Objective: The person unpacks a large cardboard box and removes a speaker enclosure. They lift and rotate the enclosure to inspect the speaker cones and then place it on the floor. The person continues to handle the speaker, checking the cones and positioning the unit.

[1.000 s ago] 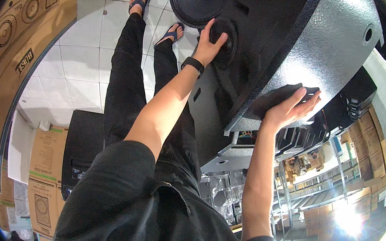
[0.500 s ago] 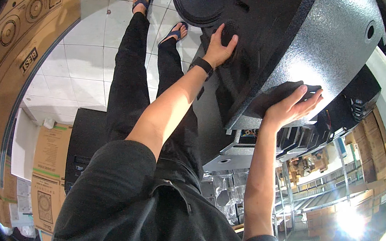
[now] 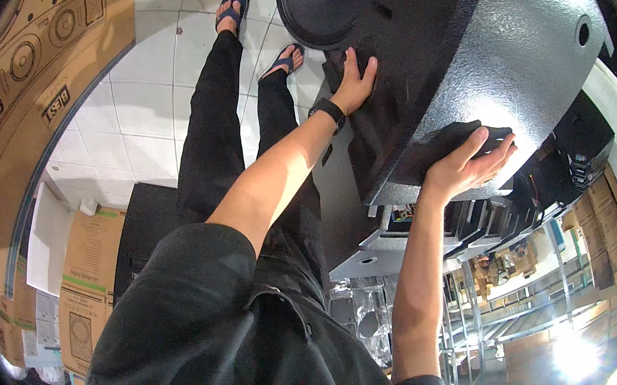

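A large black speaker cabinet (image 3: 522,57) with a textured, shiny side fills the upper right. On its darker front face is a big round speaker cone (image 3: 317,0). My left hand (image 3: 354,84), with a dark watch on its wrist, rests against that front face below the cone, two digits visibly stretched out and apart. Against the shiny side lies my right hand (image 3: 467,165), fingers spread, with a dark patch just behind them. Neither hand visibly wraps around anything. The far side of the cabinet is out of sight.
A cardboard box printed with speaker drawings (image 3: 40,78) stands at the left. Smaller cartons (image 3: 92,251) and a black case (image 3: 148,227) sit nearer. More black cabinets (image 3: 582,132) and metal shelving (image 3: 562,274) are at the right. My sandalled feet stand on white floor tiles (image 3: 148,60).
The view has shifted slightly. My left hand's visible digits are a little closer together against the front face. The right hand stays in nearly the same place on the cabinet's side.
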Tool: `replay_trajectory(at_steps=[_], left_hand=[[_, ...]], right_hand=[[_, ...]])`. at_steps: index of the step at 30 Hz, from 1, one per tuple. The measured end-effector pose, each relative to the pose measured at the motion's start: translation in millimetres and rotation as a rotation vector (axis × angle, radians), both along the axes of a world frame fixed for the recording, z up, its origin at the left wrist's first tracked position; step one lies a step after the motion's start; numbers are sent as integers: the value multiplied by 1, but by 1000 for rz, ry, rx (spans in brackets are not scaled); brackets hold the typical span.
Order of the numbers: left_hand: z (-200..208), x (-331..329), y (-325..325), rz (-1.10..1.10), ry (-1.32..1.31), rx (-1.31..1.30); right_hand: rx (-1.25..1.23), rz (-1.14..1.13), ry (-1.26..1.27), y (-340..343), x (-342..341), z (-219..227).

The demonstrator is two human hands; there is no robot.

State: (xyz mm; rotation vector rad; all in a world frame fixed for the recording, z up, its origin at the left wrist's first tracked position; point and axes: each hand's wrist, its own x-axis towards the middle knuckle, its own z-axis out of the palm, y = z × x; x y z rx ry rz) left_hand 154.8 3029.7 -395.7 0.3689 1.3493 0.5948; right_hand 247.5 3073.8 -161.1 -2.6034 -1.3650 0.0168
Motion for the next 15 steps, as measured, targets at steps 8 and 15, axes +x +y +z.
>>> replay_trajectory(at_steps=[8,15], left_hand=[[-5,-11,-3,-29,-26,-54],[-12,-19,6,-124,94,-40]], right_hand=[[31,-30,14,2,-2,4],[33,-46,-16,-4,4,1]])
